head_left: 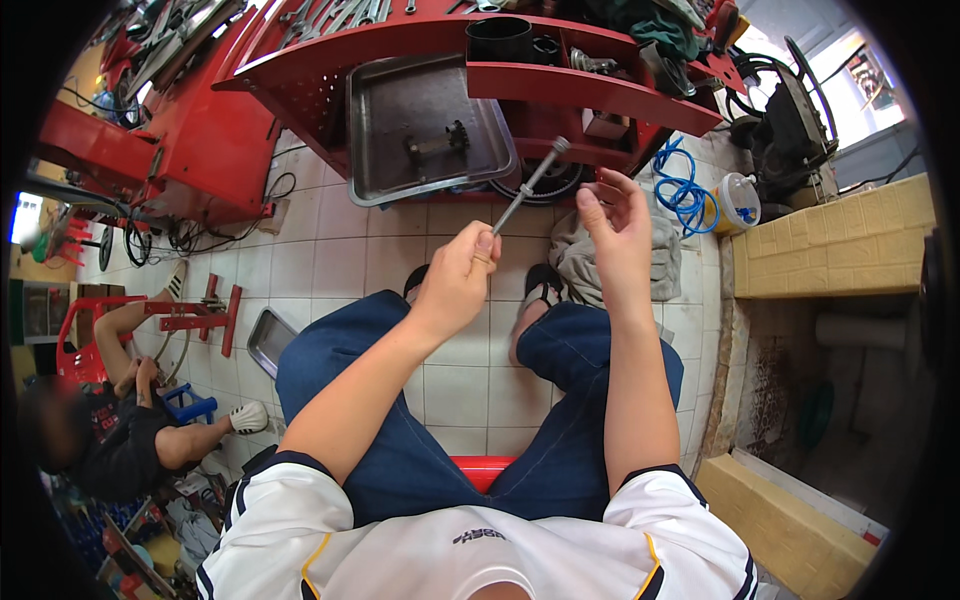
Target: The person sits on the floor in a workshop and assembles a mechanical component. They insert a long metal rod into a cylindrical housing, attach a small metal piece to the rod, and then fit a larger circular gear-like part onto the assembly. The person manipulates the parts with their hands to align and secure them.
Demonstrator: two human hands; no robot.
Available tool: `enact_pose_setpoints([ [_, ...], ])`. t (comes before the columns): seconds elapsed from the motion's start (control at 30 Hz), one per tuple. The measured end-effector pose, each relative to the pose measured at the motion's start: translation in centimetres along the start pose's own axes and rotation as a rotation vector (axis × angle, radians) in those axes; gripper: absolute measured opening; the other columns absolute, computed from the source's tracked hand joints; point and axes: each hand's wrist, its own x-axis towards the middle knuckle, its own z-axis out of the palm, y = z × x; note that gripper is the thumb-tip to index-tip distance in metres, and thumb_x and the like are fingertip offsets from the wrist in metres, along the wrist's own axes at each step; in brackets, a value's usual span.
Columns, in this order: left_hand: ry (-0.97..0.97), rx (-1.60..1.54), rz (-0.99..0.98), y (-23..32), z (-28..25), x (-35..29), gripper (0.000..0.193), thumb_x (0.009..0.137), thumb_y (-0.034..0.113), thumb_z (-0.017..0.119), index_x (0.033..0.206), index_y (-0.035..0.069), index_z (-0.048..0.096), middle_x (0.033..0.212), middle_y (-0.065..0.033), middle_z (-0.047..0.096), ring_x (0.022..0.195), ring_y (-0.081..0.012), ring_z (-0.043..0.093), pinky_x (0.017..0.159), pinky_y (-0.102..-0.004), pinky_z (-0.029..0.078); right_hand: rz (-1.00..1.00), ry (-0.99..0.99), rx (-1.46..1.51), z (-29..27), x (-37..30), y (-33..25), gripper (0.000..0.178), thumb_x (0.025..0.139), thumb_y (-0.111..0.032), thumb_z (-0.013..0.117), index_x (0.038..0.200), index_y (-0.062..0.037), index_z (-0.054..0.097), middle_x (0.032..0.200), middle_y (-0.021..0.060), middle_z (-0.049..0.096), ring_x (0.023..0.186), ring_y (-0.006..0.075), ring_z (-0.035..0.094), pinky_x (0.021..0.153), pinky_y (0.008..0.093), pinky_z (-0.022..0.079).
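My left hand (462, 275) is closed round the lower end of a slim metal rod (515, 207). The rod slants up and to the right over the floor, with a collar partway along and a wider round head at its far end. Its exact kind does not show. My right hand (622, 228) is raised just right of the rod, apart from it, fingers spread and slightly curled, with nothing in it. Beyond my left hand, a metal tray (385, 110) holds a dark toothed metal part (437, 147).
A red tool cart (420, 37) with spanners and an open drawer (590, 85) stands ahead. A grey cloth (655, 265), coiled blue hose (685, 190) and white tub (738, 203) lie to the right. At left sit a second tray (268, 340) and another person (130, 430).
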Motion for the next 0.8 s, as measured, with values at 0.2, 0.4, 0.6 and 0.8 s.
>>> enact_pose_setpoints([
  [0.2, 0.062, 0.202, 0.175, 0.3, -0.4, 0.3, 0.031, 0.110, 0.026, 0.040, 0.093, 0.002, 0.050, 0.068, -0.0050, 0.045, 0.061, -0.0139, 0.041, 0.059, -0.0302, 0.037, 0.090, -0.142, -0.262, 0.7, -0.1, 0.8, 0.062, 0.089, -0.031, 0.079, 0.136, -0.0017, 0.052, 0.117, 0.0106, 0.065, 0.101, 0.0166, 0.065, 0.084, 0.0313, 0.052],
  [0.4, 0.047, 0.244, 0.161, 0.3, -0.5, 0.1, 0.031, 0.110, 0.025, 0.040, 0.092, 0.002, 0.049, 0.069, -0.0076, 0.046, 0.061, -0.0170, 0.043, 0.060, -0.0315, 0.039, -0.095, -0.194, -0.173, 2.0, -1.3, -1.8, 0.045, 0.093, -0.017, 0.069, 0.134, -0.0025, 0.055, 0.116, 0.0125, 0.067, 0.098, 0.0194, 0.067, 0.082, 0.0328, 0.054],
  [0.6, 0.040, 0.252, 0.146, 0.5, -0.9, 0.1, 0.030, 0.110, 0.024, 0.040, 0.091, 0.002, 0.048, 0.068, -0.0086, 0.046, 0.061, -0.0182, 0.043, 0.060, -0.0322, 0.040, 0.043, -0.084, -0.272, -0.3, 0.1, -0.2, 0.046, 0.093, -0.016, 0.070, 0.134, -0.0004, 0.055, 0.116, 0.0122, 0.068, 0.098, 0.0195, 0.066, 0.084, 0.0317, 0.053],
  [0.8, 0.031, 0.254, 0.179, 0.5, 0.1, -0.3, 0.029, 0.110, 0.022, 0.040, 0.091, 0.001, 0.048, 0.067, -0.0070, 0.044, 0.060, -0.0165, 0.042, 0.059, -0.0312, 0.039, -0.052, -0.153, -0.287, 1.0, -0.7, -1.9, 0.049, 0.091, -0.018, 0.073, 0.133, -0.0002, 0.056, 0.114, 0.0117, 0.068, 0.097, 0.0175, 0.066, 0.083, 0.0317, 0.053],
])
